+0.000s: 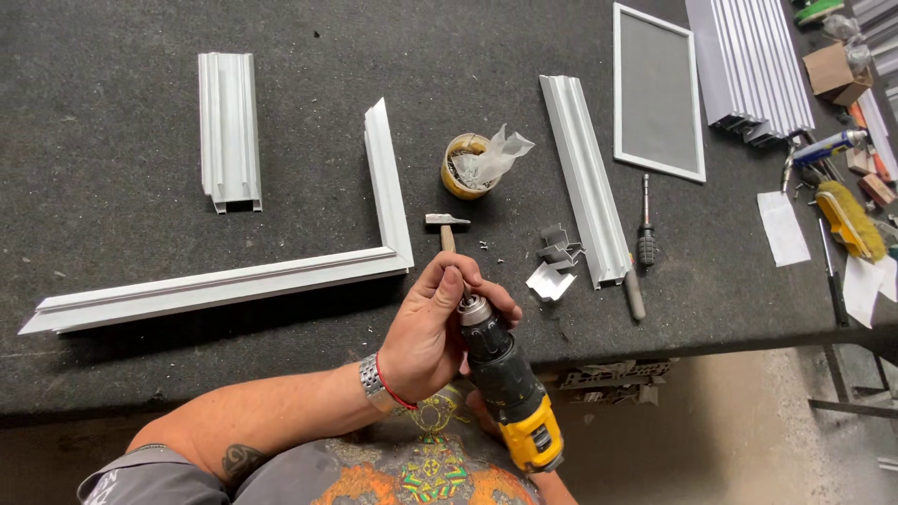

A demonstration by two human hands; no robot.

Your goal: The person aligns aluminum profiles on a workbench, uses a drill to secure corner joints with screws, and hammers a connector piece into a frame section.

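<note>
A black and yellow cordless drill (510,388) is held near the table's front edge, its chuck pointing away from me. My left hand (432,327) wraps its fingers around the silver chuck (473,310). My right hand (486,411) sits low under the drill's body, mostly hidden, gripping the handle. Just beyond the chuck lies a small hammer (445,224) with a wooden handle. An L-shaped joint of two white aluminium profiles (374,257) lies to the left on the dark felt table (112,122).
A short white profile (228,131) lies far left. A round tin (465,168) with a plastic bag, a long profile (587,178), metal corner brackets (557,254), a screwdriver (644,234), a mesh-filled frame (658,92), stacked profiles (753,65) and a brush (849,221) lie right.
</note>
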